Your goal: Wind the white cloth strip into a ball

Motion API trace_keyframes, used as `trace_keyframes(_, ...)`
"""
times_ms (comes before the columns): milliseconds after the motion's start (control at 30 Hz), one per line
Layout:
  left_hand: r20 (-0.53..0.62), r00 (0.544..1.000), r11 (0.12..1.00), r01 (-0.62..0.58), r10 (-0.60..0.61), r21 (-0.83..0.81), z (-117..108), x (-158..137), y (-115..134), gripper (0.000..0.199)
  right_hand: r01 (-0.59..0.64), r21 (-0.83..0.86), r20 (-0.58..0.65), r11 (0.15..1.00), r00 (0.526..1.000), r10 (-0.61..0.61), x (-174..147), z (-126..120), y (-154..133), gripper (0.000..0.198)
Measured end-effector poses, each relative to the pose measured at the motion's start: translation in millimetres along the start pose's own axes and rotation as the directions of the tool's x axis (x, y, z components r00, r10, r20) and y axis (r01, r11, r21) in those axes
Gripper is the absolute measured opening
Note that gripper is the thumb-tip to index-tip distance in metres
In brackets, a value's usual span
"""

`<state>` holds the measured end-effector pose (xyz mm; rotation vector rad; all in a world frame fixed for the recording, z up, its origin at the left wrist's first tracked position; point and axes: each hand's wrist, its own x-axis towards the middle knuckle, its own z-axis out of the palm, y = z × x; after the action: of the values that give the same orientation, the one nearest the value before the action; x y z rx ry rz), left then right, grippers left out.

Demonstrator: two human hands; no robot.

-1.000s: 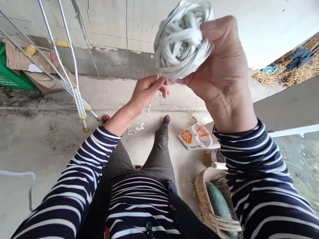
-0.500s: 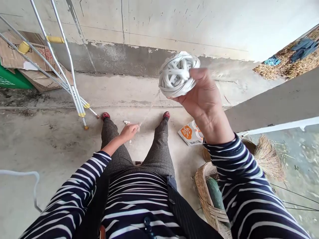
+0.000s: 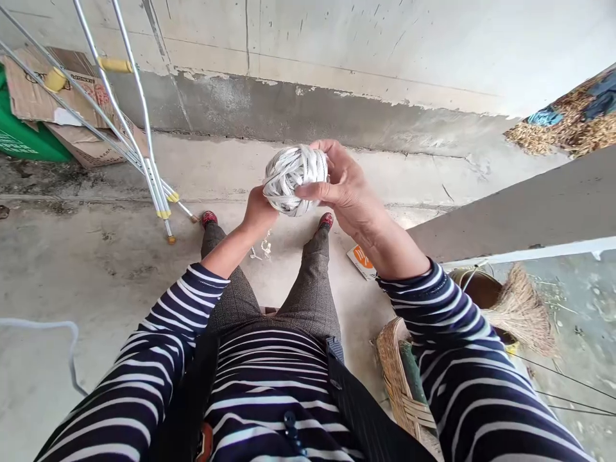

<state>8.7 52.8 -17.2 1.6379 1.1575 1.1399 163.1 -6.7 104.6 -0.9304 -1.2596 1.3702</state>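
Observation:
Above the gap between my feet is a ball of white cord (image 3: 289,170), wound in flat strands with thin dark lines. My right hand (image 3: 349,192) grips it from the right, with the thumb pressed on its near face and the fingers over the far side. My left hand (image 3: 260,215) is closed against the ball's lower left side. The ball covers its fingertips, so any loose strand in them is hidden.
Aluminium crutches (image 3: 144,160) lean on the left before cardboard boxes (image 3: 52,102). At right are a woven basket (image 3: 394,372) holding a green gourd (image 3: 412,372), a straw broom (image 3: 522,311) and a printed sheet (image 3: 360,260). Pale scraps (image 3: 264,247) lie between my feet.
My right hand has brought the ball down and left. My left hand has risen to meet it, and the thin strand stretched between them no longer shows.

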Motion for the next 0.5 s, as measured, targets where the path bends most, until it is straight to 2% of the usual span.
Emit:
trace_keyframes(33, -0.011, 1.000, 1.000, -0.006, 0.006, 0.004, 0.9, -5.9, 0.0, 0.023, 0.004, 0.003, -0.018, 1.000, 1.000, -0.004, 0.8, -1.6, -0.9, 0.054)
trace_keyframes(167, 0.120, 0.993, 0.995, -0.005, 0.018, -0.102, -3.4, -36.7, -5.1, 0.031, 0.000, 0.016, -0.135, 1.000, 0.991, 0.002, 7.2, -15.9, 3.9, 0.050)
trace_keyframes(333, 0.199, 0.976, 0.966, 0.136, -0.092, -0.218, -4.8, -62.5, -5.9, 0.023, -0.007, 0.064, -0.208, 0.998, 0.978, 0.020, 22.3, -33.7, 29.4, 0.057)
trace_keyframes(433, 0.255, 0.958, 0.948, 0.193, -0.128, -0.252, -1.9, -74.7, -7.2, 0.022, 0.060, 0.019, -0.289, 0.998, 0.956, -0.052, 33.6, -43.1, 47.2, 0.060)
trace_keyframes(500, 0.306, 0.941, 0.937, 0.230, -0.145, -0.262, -1.2, -83.1, -7.7, 0.025, 0.082, -0.035, -0.241, 0.996, 0.967, -0.088, 40.1, -51.3, 59.7, 0.065)
